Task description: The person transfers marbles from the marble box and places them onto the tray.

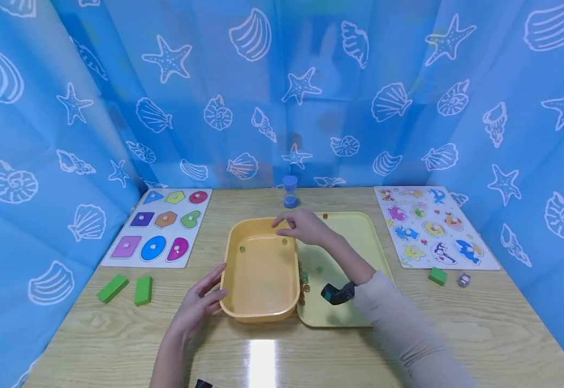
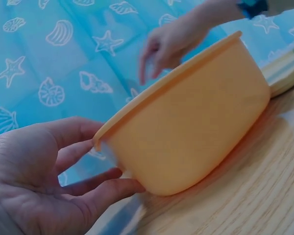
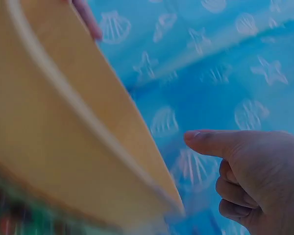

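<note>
An orange plastic basin (image 1: 262, 291) stands on the table in front of me, with two small yellow-green round pieces (image 1: 242, 249) inside. My left hand (image 1: 199, 299) touches the basin's left end; in the left wrist view its fingertips meet the rim and its thumb (image 2: 122, 188) rests low on the outer wall. Over the basin's far right corner hovers my right hand (image 1: 303, 226), with nothing visible between its fingers. A pale yellow tray (image 1: 350, 253) lies against the basin's right side. Several small green and orange-brown pieces (image 1: 304, 277) are gathered along its left edge.
Shape puzzle board (image 1: 136, 256) at the back left, sea-animal puzzle board (image 1: 423, 256) at the back right. A blue sand timer (image 1: 289, 191) stands behind the basin. Green blocks (image 1: 143, 291) lie left; another green block (image 1: 438, 276) and a small purple figurine (image 1: 463, 279) lie right.
</note>
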Demonstrator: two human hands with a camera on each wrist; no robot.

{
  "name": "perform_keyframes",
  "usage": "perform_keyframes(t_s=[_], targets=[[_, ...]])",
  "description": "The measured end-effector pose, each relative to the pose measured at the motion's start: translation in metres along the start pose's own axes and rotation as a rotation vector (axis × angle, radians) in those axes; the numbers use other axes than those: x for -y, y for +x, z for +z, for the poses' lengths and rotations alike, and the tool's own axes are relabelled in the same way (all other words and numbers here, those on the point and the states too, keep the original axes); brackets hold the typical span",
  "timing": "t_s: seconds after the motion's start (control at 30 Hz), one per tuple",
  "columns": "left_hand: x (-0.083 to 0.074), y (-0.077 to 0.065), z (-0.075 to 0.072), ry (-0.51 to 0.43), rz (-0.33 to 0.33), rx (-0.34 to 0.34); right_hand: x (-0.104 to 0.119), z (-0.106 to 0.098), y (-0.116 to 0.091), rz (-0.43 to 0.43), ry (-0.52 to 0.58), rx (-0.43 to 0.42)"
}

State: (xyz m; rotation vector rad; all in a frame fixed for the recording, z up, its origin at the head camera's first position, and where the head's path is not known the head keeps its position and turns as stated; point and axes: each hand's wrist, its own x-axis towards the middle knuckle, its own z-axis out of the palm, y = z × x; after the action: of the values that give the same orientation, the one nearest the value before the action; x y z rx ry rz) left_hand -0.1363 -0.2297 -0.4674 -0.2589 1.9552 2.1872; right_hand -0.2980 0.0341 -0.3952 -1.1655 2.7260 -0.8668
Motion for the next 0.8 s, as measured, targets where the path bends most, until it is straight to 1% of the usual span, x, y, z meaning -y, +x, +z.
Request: perform_keyframes(t_s=[0.1, 0.17, 0.27, 0.4, 0.5, 0.6, 0.7, 0.8], targets=[[-0.002, -0.001, 0.001, -0.038, -0.004, -0.003, 0.02, 0.009, 0.022, -0.028, -0.034, 0.069], [-0.002, -0.002, 0.002, -0.058, 0.001, 0.005, 0.028, 0.018, 0.036, -0.042, -0.067, 0.118], [-0.003, -0.002, 0.002, -0.081, 0.01, 0.021, 0.035, 0.036, 0.054, -0.059, -0.14, 0.198], [-0.002, -0.003, 0.002, -0.096, 0.02, 0.034, 0.036, 0.062, 0.069, -0.038, -0.217, 0.272], [-0.003, -0.003, 0.002, -0.102, 0.026, 0.039, 0.035, 0.077, 0.075, -0.006, -0.27, 0.276], [-0.004, -0.004, 0.001, -0.1, 0.024, 0.041, 0.032, 0.087, 0.078, 0.025, -0.309, 0.261], [-0.003, -0.004, 0.002, -0.093, 0.021, 0.038, 0.028, 0.089, 0.076, 0.041, -0.324, 0.243], [-0.002, -0.003, 0.001, -0.076, 0.022, 0.033, 0.028, 0.081, 0.073, 0.016, -0.257, 0.211]])
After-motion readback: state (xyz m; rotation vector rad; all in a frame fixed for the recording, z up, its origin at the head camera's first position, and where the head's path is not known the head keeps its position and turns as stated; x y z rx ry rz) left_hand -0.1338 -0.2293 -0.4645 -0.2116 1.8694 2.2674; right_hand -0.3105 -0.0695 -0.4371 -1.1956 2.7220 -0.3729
